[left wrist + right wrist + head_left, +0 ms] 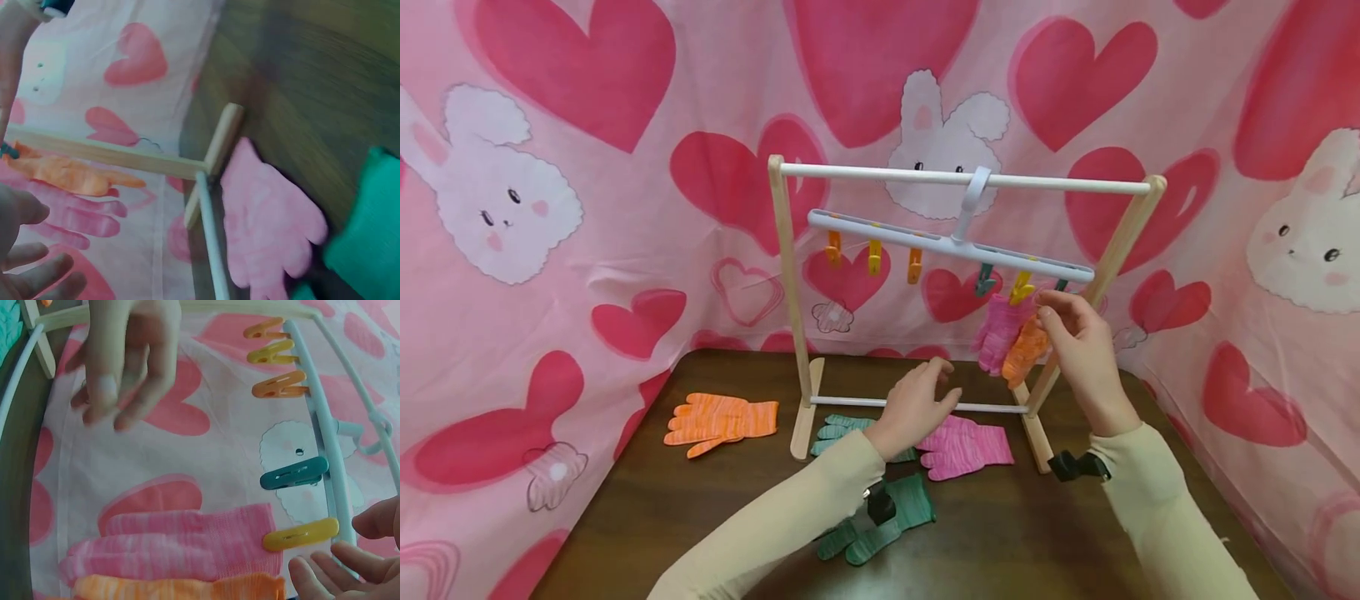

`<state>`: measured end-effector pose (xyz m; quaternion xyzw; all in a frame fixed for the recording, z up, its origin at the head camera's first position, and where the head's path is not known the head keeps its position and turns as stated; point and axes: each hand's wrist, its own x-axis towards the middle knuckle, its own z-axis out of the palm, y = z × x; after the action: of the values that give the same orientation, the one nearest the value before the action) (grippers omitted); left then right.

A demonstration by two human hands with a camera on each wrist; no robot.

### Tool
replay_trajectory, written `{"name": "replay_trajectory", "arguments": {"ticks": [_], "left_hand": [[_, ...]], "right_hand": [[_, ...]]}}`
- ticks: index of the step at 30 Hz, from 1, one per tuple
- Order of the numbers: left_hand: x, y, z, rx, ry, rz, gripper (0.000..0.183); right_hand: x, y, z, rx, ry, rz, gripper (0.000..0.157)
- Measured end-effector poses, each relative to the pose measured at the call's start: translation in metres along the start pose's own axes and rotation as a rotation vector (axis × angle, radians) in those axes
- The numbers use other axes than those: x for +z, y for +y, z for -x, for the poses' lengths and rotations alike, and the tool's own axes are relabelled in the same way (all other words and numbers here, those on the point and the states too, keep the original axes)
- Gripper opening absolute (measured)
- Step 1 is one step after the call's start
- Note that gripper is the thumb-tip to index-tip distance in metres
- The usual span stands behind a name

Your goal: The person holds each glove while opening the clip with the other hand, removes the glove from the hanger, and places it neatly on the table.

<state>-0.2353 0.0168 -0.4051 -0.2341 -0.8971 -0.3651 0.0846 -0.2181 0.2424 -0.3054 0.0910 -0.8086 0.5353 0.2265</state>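
Note:
Near the hanger's right end, my right hand [1082, 342] has its thumb and fingers apart and holds nothing. Beside its fingertips hangs an orange glove [1026, 354], next to a pink glove [997, 333] under the yellow clothespin [301, 534]. A teal clothespin [985, 280] sits to the left of these. My left hand [917, 404], fingers loosely bent and holding nothing, hovers over the table in front of the rack. Below it lie a light green glove [842, 429], partly hidden, another pink glove [966, 448] and a dark green glove [913, 500] partly covered by the left wrist.
The white hanger [887, 236] hooks over the top bar of a wooden rack [786, 250] and tilts down to the right. Orange and yellow clothespins [874, 257] line its left half. Another orange glove [718, 421] lies at the table's left. A heart-patterned cloth [722, 75] surrounds the table.

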Motion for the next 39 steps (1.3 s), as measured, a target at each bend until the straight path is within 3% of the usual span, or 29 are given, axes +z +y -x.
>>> {"name": "replay_trajectory", "arguments": {"ticks": [7,14,20,29,39], "left_hand": [[0.001,0.013,-0.026,-0.044,0.017,0.19,0.042],[0.005,0.02,-0.057,-0.048,0.024,0.378,0.055],[0.006,0.024,-0.077,-0.024,0.055,0.433,0.053],[0.008,0.035,-0.094,0.016,0.107,0.592,0.045],[0.01,0.049,-0.093,-0.025,0.12,0.578,0.027]], "right_hand": [[0.007,-0.008,-0.005,0.05,0.051,0.03,0.044],[0.016,-0.016,-0.008,0.083,0.023,-0.018,0.053],[0.02,-0.016,-0.013,0.067,-0.009,-0.035,0.055],[0.02,-0.017,-0.014,0.079,-0.064,-0.045,0.057],[0.019,-0.013,-0.012,0.1,-0.069,-0.029,0.057]]}}
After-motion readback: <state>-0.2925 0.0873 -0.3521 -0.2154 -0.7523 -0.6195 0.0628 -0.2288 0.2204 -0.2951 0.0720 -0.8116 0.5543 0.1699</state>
